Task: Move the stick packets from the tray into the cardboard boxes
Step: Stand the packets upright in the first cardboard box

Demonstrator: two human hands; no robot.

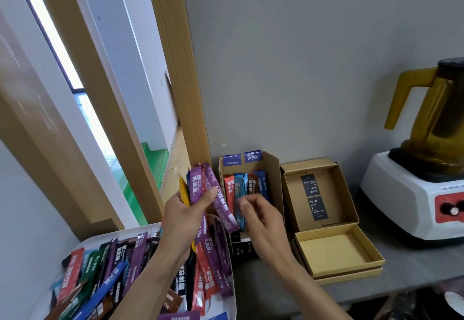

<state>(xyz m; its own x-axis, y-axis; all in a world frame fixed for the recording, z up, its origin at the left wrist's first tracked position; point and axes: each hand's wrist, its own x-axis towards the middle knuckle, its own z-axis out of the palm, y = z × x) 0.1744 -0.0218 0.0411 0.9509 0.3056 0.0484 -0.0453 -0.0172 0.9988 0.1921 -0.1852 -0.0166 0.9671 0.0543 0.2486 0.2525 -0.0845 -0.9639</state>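
Head view: a grey worktop (253, 292) runs along a grey wall. A white tray (108, 235) sits at its left end, toward the near edge, heaped with stick packets (113, 269) in red, green, blue, purple, black and brown. The left hand (184, 221) is raised above the tray's far right corner, fingers and thumb wrapped round a bundle of packets (198, 189). These are mostly purple, with one yellow at the left, and the bundle stands roughly upright with its tops fanned out.

Just right of it, at the worktop's back edge against the wall, stands a tall cardboard box (275, 179) with its flap open. Boxed packets (229, 191) in red, blue and brown stand on end inside. The right hand (263, 224) hovers at this box's front, fingers curled narrowly over the lower ends of the standing packets; whether they pinch one cannot be told.

Beside the tall box to the right, also at the back edge, is a second cardboard box (334, 194), open, with two black labels (316, 208) on its inner face. In front of it, nearer the front edge, a shallow box (334, 249) lies open, its yellow floor showing. At the worktop's right end stands a blender (411, 194) with a white base and an amber jug (437, 119).
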